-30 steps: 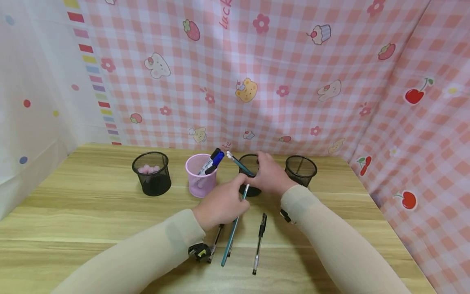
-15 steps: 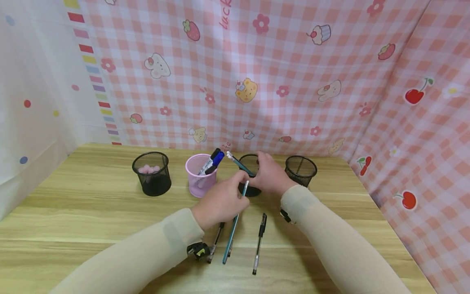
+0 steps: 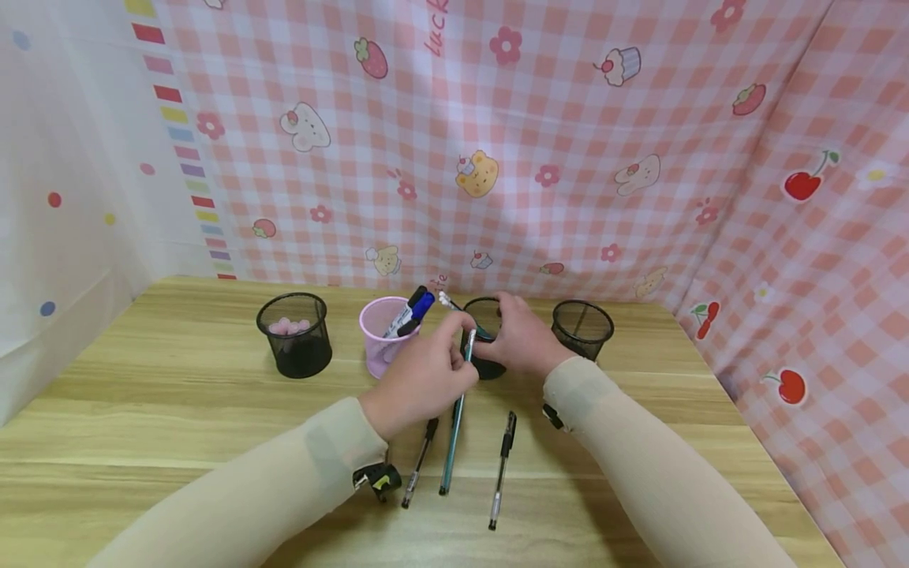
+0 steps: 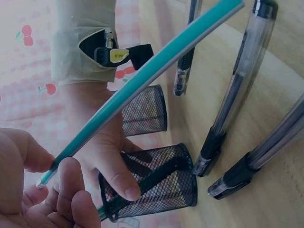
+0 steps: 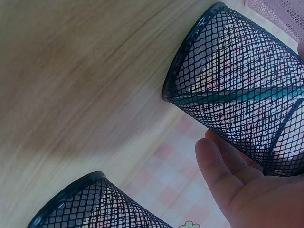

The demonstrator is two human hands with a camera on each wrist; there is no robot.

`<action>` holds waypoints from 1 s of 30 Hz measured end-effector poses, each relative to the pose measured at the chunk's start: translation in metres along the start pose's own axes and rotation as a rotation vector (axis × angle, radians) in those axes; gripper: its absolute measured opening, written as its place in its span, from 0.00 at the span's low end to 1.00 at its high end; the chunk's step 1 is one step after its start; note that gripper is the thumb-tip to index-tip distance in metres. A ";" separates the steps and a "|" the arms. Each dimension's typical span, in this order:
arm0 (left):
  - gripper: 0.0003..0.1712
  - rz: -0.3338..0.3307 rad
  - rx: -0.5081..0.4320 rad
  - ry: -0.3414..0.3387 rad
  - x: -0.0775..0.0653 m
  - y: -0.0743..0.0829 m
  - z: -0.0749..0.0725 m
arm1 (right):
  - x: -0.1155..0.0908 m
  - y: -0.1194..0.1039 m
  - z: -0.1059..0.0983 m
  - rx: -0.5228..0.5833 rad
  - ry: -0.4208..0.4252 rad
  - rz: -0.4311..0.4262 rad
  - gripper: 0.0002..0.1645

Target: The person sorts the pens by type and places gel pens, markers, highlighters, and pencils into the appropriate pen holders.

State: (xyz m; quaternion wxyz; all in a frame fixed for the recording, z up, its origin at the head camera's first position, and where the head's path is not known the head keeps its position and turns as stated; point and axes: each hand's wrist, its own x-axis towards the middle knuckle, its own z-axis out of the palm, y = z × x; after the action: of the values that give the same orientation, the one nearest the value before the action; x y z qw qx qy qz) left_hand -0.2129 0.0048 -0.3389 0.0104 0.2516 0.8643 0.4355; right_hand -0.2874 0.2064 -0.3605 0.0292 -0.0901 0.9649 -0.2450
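My left hand (image 3: 422, 375) pinches a teal pencil (image 4: 128, 95) near its white-tipped end, between thumb and fingers. The pencil slants in front of a black mesh pen cup (image 3: 490, 367), its other end lower and nearer to me. With its thumb on the near side, my right hand (image 3: 525, 339) grips that cup. Another teal pencil (image 5: 247, 96) leans inside it, a white end (image 3: 445, 300) sticking out over the left rim. On the table below lie a black-capped pen (image 3: 500, 469), a second pen (image 3: 420, 465) and a third pen, mostly hidden behind the held pencil in the head view.
A pink mesh cup (image 3: 376, 359) with blue and black markers (image 3: 412, 312) stands left of the gripped cup. Farther left, a black mesh cup (image 3: 301, 359) contains pink pieces (image 3: 287, 326). Another black mesh cup (image 3: 582, 323) stands at the right. A checked cloth (image 3: 426, 118) hangs behind the table.
My left hand has lifted and moved a little away from me with the pencil, whose lower end has risen off to the back. The right hand stays on the cup.
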 end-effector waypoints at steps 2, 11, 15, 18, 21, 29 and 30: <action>0.28 0.003 -0.012 0.021 0.000 0.001 -0.002 | 0.000 0.000 0.000 0.004 -0.003 0.000 0.64; 0.29 0.020 -0.092 0.096 -0.002 0.005 -0.012 | 0.000 0.001 0.000 -0.007 0.002 -0.009 0.67; 0.28 0.041 -0.131 0.142 -0.001 0.005 -0.016 | 0.000 0.001 0.000 -0.003 -0.002 -0.005 0.67; 0.28 0.050 -0.160 0.170 0.000 0.004 -0.019 | 0.000 0.001 0.000 0.003 -0.003 -0.001 0.67; 0.29 0.059 -0.184 0.199 0.001 0.003 -0.023 | 0.001 0.001 0.001 0.014 0.000 0.004 0.67; 0.28 0.135 -0.244 0.304 0.003 0.004 -0.033 | 0.001 0.000 0.001 0.018 -0.004 0.025 0.67; 0.27 0.145 -0.244 0.323 0.003 0.003 -0.033 | 0.001 0.000 0.001 0.017 -0.006 0.026 0.67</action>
State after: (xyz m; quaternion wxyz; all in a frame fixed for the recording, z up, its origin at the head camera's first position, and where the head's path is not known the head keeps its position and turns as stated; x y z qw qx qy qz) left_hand -0.2223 -0.0173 -0.3153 -0.1292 0.2368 0.7753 0.5711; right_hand -0.2886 0.2059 -0.3613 0.0362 -0.0779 0.9638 -0.2524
